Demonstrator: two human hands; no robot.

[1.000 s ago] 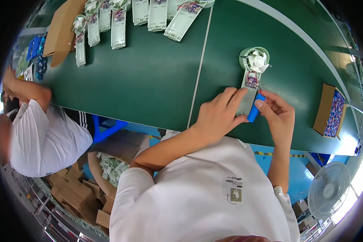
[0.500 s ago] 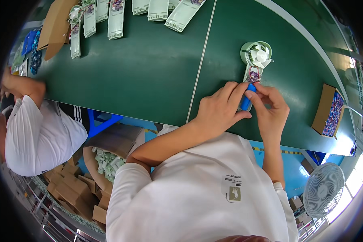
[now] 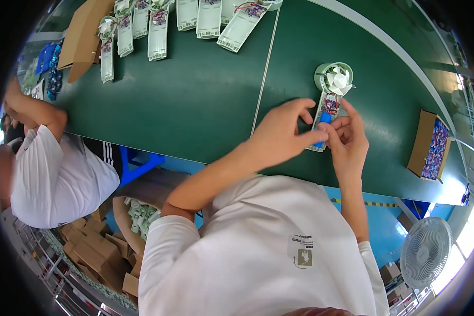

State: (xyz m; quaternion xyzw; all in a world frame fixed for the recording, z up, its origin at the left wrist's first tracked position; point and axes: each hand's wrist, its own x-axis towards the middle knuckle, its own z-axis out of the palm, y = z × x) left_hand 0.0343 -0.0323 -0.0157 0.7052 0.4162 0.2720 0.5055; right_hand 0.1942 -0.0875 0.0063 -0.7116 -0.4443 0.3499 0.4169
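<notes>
A pale green handheld fan (image 3: 333, 79) lies on the table with its white blades upward and its handle pointing at me. The handle shell is uncovered, showing a small purple circuit board (image 3: 331, 105) with red wires and a blue cylindrical battery (image 3: 326, 117) below it. My right hand (image 3: 348, 138) closes on the handle's right side, thumb over the battery, index finger stretched along the edge beside the board. My left hand (image 3: 285, 131) is open on the other side, fingers raised and apart, its thumb at the battery's lower part. Both thumbs partly hide the battery.
Several similar open fan handles (image 3: 209, 20) lie along the far left of the green table (image 3: 189, 100). At the right stands a carton (image 3: 424, 142) of small purple-blue parts. A co-worker (image 3: 58, 174) sits at left, near a box of pale green parts (image 3: 142, 218). A grey fan (image 3: 426, 252) stands lower right.
My left hand has loosened and drawn back leftward from the handle, its fingers lifting off. My right index finger has straightened up along the handle. The battery appears lower in the shell.
</notes>
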